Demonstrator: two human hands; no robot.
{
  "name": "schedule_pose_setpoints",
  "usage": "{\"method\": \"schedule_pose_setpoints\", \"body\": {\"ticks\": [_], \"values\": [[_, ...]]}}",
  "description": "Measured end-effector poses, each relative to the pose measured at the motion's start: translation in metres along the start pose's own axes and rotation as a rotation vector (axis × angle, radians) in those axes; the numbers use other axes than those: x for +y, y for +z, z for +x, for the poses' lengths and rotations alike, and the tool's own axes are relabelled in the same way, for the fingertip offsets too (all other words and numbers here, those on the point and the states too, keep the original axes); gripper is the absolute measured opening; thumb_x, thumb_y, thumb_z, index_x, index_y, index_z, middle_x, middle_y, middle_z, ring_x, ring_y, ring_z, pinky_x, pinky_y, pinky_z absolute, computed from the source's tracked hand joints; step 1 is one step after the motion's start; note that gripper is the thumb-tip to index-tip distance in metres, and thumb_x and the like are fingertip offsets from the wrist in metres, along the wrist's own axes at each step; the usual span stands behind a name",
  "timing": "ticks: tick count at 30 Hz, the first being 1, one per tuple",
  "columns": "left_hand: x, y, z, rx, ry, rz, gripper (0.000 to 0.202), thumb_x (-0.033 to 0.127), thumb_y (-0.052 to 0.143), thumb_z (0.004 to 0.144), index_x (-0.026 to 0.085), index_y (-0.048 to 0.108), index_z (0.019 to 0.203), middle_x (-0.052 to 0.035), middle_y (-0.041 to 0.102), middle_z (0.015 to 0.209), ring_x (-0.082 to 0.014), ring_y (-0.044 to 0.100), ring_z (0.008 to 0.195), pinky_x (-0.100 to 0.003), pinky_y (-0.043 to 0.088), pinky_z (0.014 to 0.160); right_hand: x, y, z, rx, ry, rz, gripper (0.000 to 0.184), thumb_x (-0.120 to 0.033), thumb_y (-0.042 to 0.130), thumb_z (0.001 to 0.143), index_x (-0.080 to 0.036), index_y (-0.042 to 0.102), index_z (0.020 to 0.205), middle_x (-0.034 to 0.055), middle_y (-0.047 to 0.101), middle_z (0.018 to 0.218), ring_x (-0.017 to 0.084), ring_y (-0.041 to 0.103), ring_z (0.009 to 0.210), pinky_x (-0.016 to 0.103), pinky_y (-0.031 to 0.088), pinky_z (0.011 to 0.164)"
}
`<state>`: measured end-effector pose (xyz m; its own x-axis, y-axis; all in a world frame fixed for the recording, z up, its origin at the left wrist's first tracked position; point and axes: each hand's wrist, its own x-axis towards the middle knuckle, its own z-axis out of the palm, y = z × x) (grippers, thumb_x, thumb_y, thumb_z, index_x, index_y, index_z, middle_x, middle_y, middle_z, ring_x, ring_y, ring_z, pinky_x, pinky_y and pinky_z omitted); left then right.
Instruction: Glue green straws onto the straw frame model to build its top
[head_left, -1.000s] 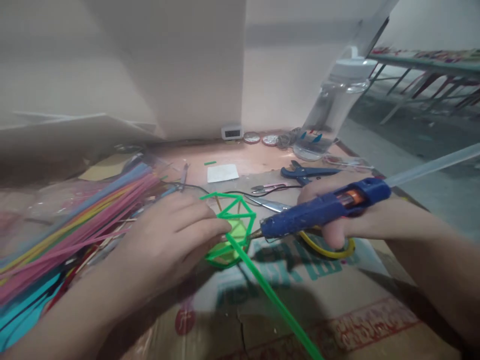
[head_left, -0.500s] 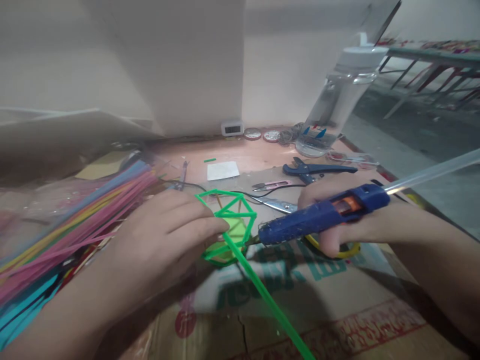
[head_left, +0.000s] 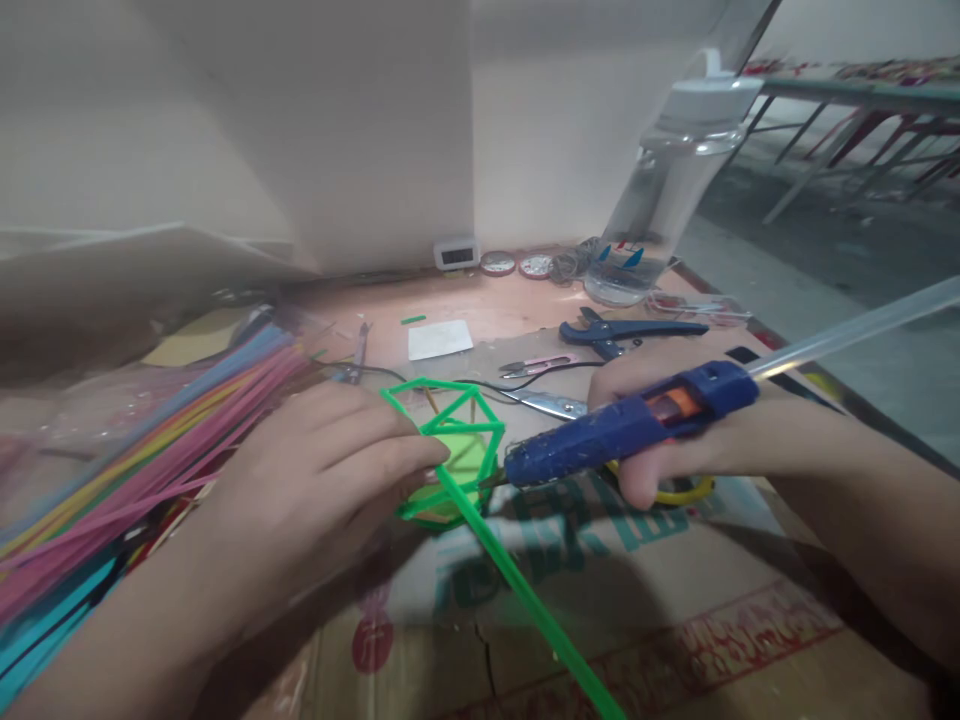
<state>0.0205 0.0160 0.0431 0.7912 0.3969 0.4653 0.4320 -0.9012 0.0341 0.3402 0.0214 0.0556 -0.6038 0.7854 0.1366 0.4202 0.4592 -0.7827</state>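
Observation:
My left hand (head_left: pixel 322 480) pinches a long green straw (head_left: pixel 525 590) against a small green straw frame (head_left: pixel 450 440) that stands on the cardboard. My right hand (head_left: pixel 675 430) is wrapped round a blue glue gun (head_left: pixel 622 430) with a clear glue stick (head_left: pixel 847 330) sticking out of its back. The gun's nozzle touches the frame where the long straw meets it.
A bundle of coloured straws (head_left: pixel 135 450) lies at the left. Behind the frame lie scissors (head_left: pixel 547 403), pink snips (head_left: pixel 536 365), blue pliers (head_left: pixel 630 330), a white card (head_left: pixel 440 340) and a clear bottle (head_left: pixel 660 190). Printed cardboard (head_left: pixel 600 580) covers the near table.
Both hands, the frame and the gun have shifted slightly left and up in view as the camera moved. The grips are unchanged.

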Motion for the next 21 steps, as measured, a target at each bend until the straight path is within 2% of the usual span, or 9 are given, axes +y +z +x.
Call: {"method": "schedule_pose_setpoints", "body": {"ticks": [5, 11, 15, 19, 21], "values": [[-0.001, 0.000, 0.001, 0.008, 0.034, 0.026, 0.019, 0.011, 0.054, 0.097, 0.023, 0.063, 0.107, -0.0029, 0.072, 0.090, -0.0201, 0.060, 0.077, -0.036, 0.042, 0.067, 0.000, -0.002, 0.002, 0.018, -0.062, 0.005, 0.046, -0.059, 0.087, 0.067, -0.019, 0.066, 0.063, -0.0051, 0.057, 0.052, 0.009, 0.047, 0.048, 0.022, 0.030, 0.040], [0.001, -0.001, -0.001, -0.002, -0.007, 0.015, 0.016, 0.013, 0.057, 0.096, 0.023, 0.064, 0.107, -0.0042, 0.073, 0.092, -0.0208, 0.062, 0.080, -0.037, 0.045, 0.071, 0.000, -0.001, 0.000, -0.004, -0.030, 0.010, 0.047, -0.060, 0.086, 0.069, -0.018, 0.065, 0.062, -0.0055, 0.057, 0.052, 0.009, 0.048, 0.048, 0.021, 0.027, 0.039], [0.001, 0.000, 0.001, 0.022, 0.006, 0.012, 0.017, 0.011, 0.056, 0.096, 0.023, 0.065, 0.105, -0.0036, 0.074, 0.089, -0.0203, 0.063, 0.077, -0.036, 0.044, 0.069, -0.004, -0.001, -0.001, -0.024, 0.005, 0.013, 0.045, -0.061, 0.084, 0.071, -0.020, 0.066, 0.066, -0.0045, 0.058, 0.055, 0.010, 0.050, 0.050, 0.023, 0.028, 0.040], [0.000, 0.001, -0.001, 0.011, 0.000, 0.004, 0.017, 0.012, 0.058, 0.096, 0.022, 0.064, 0.107, -0.0042, 0.073, 0.091, -0.0209, 0.062, 0.080, -0.036, 0.044, 0.071, -0.011, -0.005, 0.001, -0.068, -0.052, -0.032, 0.040, -0.053, 0.086, 0.073, -0.020, 0.065, 0.064, -0.0055, 0.056, 0.054, 0.009, 0.046, 0.049, 0.023, 0.029, 0.042], [-0.001, 0.001, -0.003, 0.001, 0.002, 0.002, 0.017, 0.012, 0.060, 0.095, 0.022, 0.064, 0.109, -0.0043, 0.073, 0.092, -0.0209, 0.061, 0.081, -0.036, 0.044, 0.072, -0.011, -0.008, 0.001, -0.087, -0.035, -0.053, 0.039, -0.049, 0.088, 0.071, -0.020, 0.064, 0.062, -0.0061, 0.054, 0.053, 0.009, 0.044, 0.048, 0.023, 0.030, 0.043]]}}
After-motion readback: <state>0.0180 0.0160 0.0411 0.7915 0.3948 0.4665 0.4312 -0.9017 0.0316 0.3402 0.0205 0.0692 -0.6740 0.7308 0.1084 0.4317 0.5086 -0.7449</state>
